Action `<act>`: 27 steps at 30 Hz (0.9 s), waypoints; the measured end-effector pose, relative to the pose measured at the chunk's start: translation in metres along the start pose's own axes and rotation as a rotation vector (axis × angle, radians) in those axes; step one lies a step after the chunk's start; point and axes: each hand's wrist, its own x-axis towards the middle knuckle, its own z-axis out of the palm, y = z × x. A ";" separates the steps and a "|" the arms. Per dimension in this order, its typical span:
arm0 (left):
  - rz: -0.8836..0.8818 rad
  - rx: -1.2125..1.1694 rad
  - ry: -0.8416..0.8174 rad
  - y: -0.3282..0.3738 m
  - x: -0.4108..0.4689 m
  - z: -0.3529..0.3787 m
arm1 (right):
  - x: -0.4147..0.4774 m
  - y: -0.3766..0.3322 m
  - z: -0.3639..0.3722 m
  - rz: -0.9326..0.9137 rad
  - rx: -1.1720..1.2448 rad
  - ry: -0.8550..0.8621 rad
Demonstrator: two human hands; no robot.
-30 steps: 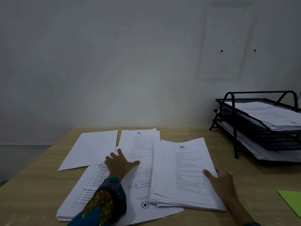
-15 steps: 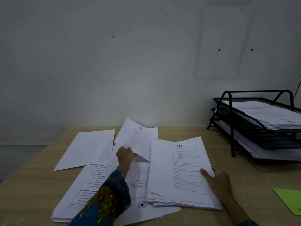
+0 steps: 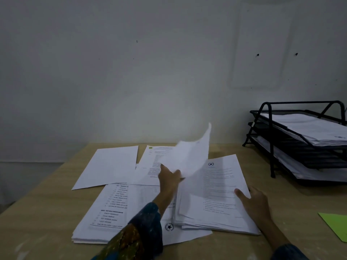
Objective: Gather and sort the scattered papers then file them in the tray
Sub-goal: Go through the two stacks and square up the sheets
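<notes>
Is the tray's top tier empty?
No, a stack of papers lies in the black tray on its top tier.

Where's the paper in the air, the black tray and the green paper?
lifted sheet (image 3: 189, 158), head view, page middle
black tray (image 3: 309, 154), head view, middle shelf's mesh
green paper (image 3: 336, 225), head view, visible middle

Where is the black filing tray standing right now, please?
In the head view, the black filing tray stands at the far right of the table, beyond the right hand and behind the green sheet.
</notes>
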 end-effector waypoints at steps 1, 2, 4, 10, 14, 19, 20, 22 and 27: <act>0.006 0.044 -0.026 -0.007 -0.007 0.001 | 0.000 -0.001 0.000 0.016 0.013 0.001; 0.028 0.087 -0.042 -0.014 -0.013 0.003 | 0.000 -0.002 0.000 0.034 0.041 0.017; 0.089 0.124 -0.080 -0.024 -0.022 0.005 | 0.000 -0.008 0.000 0.130 0.136 0.049; 0.197 0.176 -0.201 -0.040 -0.039 0.010 | 0.003 -0.016 0.000 0.215 0.171 -0.023; 0.243 0.263 -0.279 -0.039 -0.040 0.003 | 0.000 -0.013 -0.003 0.159 0.067 -0.169; 0.306 0.385 -0.011 -0.027 -0.002 -0.032 | -0.002 -0.011 -0.001 0.117 -0.002 -0.180; 0.317 0.530 0.022 -0.028 0.009 -0.043 | -0.003 -0.010 0.000 0.105 0.017 -0.178; 0.282 0.869 -0.010 -0.036 0.033 -0.063 | -0.006 -0.007 0.000 0.093 0.034 -0.163; 0.433 1.349 -0.317 -0.034 0.069 -0.091 | -0.004 -0.003 0.001 0.061 0.029 -0.136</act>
